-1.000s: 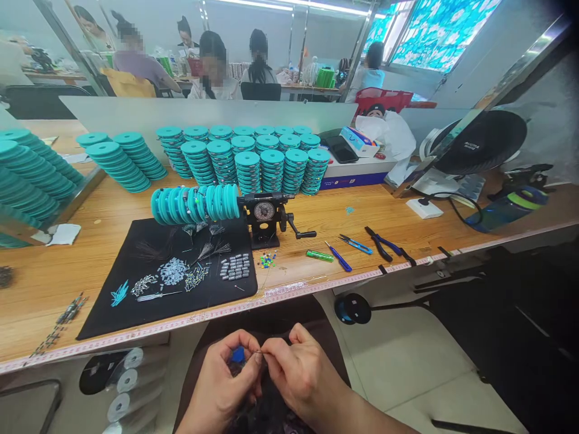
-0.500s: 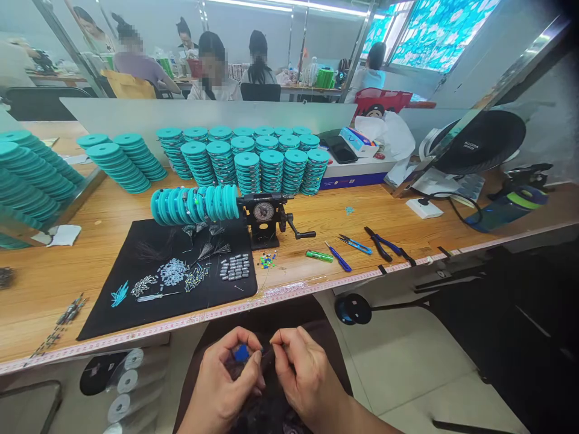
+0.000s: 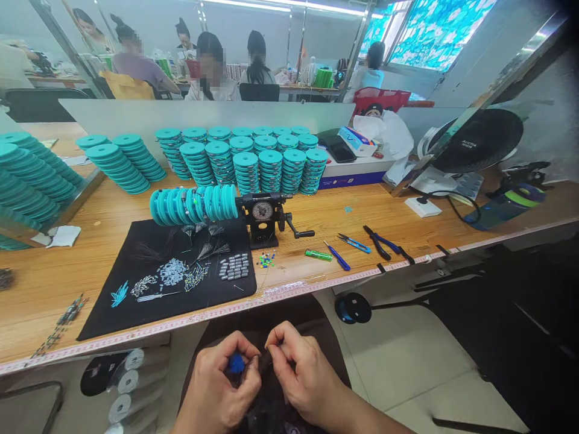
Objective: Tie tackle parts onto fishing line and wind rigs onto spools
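Clenched around a small fuzzy blue tuft [image 3: 236, 364], the left hand [image 3: 221, 386] sits just beside the right hand [image 3: 307, 374], whose grasp cannot be made out.

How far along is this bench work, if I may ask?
Stacked teal spools look finished. In hand, the left hand holds a small blue piece while the right hand works a fine strand at it. Left to use: sorted small parts on the black mat.

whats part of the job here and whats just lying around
In use:
left hand
right hand
blue piece
dark bundle

Lying about:
pliers
green tube
phone
fan
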A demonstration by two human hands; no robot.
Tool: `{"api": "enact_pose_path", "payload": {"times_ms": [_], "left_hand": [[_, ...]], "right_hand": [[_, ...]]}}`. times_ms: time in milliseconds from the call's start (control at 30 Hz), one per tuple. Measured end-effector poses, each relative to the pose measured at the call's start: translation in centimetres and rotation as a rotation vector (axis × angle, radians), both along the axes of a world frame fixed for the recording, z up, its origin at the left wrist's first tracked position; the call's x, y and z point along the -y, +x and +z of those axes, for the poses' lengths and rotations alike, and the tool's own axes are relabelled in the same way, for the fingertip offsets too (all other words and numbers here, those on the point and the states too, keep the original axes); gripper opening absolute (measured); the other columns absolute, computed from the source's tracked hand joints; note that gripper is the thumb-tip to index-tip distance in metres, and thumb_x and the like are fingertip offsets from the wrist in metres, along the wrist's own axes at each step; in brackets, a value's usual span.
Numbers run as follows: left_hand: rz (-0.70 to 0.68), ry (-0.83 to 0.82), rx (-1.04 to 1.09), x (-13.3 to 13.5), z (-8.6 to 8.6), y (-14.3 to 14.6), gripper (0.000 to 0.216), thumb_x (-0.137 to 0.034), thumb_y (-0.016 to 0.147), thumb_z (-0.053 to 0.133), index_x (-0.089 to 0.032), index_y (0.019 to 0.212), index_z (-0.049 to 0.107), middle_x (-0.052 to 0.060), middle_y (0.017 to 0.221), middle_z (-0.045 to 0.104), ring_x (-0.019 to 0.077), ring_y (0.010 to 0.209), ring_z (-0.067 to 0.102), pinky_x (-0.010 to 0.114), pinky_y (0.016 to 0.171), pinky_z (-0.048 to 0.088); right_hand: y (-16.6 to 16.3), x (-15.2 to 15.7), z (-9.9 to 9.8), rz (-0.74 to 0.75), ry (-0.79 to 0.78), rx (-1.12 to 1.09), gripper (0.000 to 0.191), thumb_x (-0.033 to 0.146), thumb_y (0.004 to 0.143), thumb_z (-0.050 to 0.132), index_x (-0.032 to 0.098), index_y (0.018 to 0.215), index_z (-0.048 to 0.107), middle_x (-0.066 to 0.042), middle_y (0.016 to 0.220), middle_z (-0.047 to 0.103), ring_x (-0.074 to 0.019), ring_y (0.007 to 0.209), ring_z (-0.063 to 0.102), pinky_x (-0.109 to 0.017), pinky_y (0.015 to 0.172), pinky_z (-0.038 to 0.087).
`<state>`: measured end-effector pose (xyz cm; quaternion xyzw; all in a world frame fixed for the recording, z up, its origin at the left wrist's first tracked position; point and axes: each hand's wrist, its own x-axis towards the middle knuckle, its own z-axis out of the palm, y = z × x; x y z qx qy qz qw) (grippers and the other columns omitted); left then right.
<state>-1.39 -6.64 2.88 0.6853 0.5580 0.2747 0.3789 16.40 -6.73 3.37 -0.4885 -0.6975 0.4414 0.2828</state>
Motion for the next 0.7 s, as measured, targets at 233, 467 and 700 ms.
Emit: {"api": "enact_pose_path", "payload": {"times_ms": [233,467,700], "left_hand": [[0.047,-0.261,0.275,0.0,1.2,-0.3,0.016,-0.031,0.085,0.056,-0.02,0.074,0.056,-0.001,0.055,0.065,0.013,0.048,0.06,0.019,0.047,0.049],[0.109,-0.244,0.313,-0.1,1.8,-0.3,0.021,-0.036,0.084,0.06,-0.019,0.072,0.059,0.001,0.064,0.069,0.0138,0.054,0.063,0.02,0.051,0.055],[0.108,-0.364,0.39,-0.3,1.7,-0.5,0.027,-0.043,0.087,0.059,-0.018,0.077,0.062,0.004,0.074,0.071,0.0178,0.069,0.069,0.025,0.061,0.06]], "right_hand": [[-0.5,-0.3,-0.2,-0.057,-0.35,-0.297,0.022,0.038,0.101,0.038,0.02,0.092,0.047,0.012,0.04,0.041,-0.0061,0.03,0.034,-0.014,0.033,0.026],[-0.6,-0.7,-0.2,-0.076,-0.324,-0.322,0.027,0.042,0.101,0.04,0.018,0.093,0.051,0.011,0.041,0.043,-0.0051,0.032,0.035,-0.014,0.036,0.027],[-0.2,-0.8,0.5,-0.033,-0.259,-0.228,0.027,0.04,0.102,0.038,0.018,0.1,0.053,0.008,0.051,0.047,-0.0079,0.044,0.042,-0.019,0.046,0.034]]}}
